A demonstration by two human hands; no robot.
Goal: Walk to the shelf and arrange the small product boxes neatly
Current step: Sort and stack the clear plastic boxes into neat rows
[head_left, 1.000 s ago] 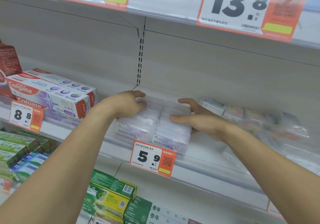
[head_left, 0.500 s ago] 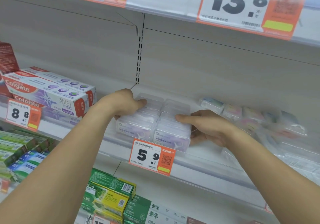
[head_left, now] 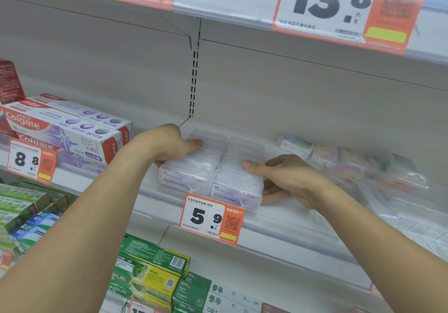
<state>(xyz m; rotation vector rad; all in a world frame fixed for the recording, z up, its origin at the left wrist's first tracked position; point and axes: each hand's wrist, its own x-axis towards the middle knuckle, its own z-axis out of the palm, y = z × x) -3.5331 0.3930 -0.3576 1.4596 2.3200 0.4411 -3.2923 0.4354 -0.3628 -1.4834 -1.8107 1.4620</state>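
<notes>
Head view: your left hand (head_left: 167, 143) and right hand (head_left: 288, 179) each grip a floss-box row (head_left: 211, 167), squeezing both rows square behind the 5.9 price tag (head_left: 212, 218).

In front of you the shelf (head_left: 278, 218) is pale, with a clear front rail carrying an orange 5.9 price tag (head_left: 212, 219). On it sit two rows of clear boxes (head_left: 213, 167), side by side and touching. Left of them lie stacked Colgate cartons (head_left: 65, 133); to the right, well apart, a loose row of pastel packs (head_left: 339, 160).
</notes>
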